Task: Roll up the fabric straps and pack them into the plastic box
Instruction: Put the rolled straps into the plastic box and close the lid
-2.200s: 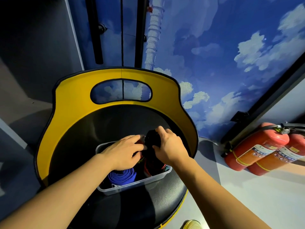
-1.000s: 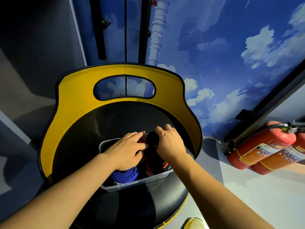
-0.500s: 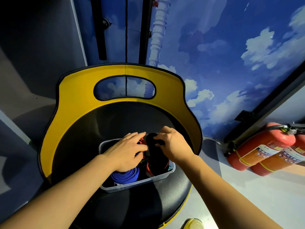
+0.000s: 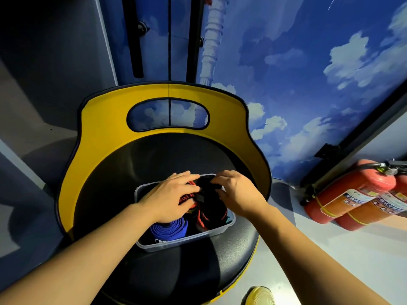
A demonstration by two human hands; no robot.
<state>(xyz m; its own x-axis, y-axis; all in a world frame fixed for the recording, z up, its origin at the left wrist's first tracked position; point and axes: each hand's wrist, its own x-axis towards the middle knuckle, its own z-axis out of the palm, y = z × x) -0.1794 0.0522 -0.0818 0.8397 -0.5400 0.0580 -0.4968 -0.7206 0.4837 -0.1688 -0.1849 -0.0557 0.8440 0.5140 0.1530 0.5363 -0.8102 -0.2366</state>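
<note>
fingers: right hand [image 4: 239, 193] pinching black strap [image 4: 211, 201] | left hand [image 4: 169, 199] flat, pressing straps in box [image 4: 176, 244]

No text can be read anywhere. The two fire extinguishers [image 4: 361, 198] lying on the floor at the right carry pale labels with dark print, too blurred to make out. A small white tag on the blue rolled strap [image 4: 169, 230] in the plastic box [image 4: 187, 241] is likewise illegible.
</note>
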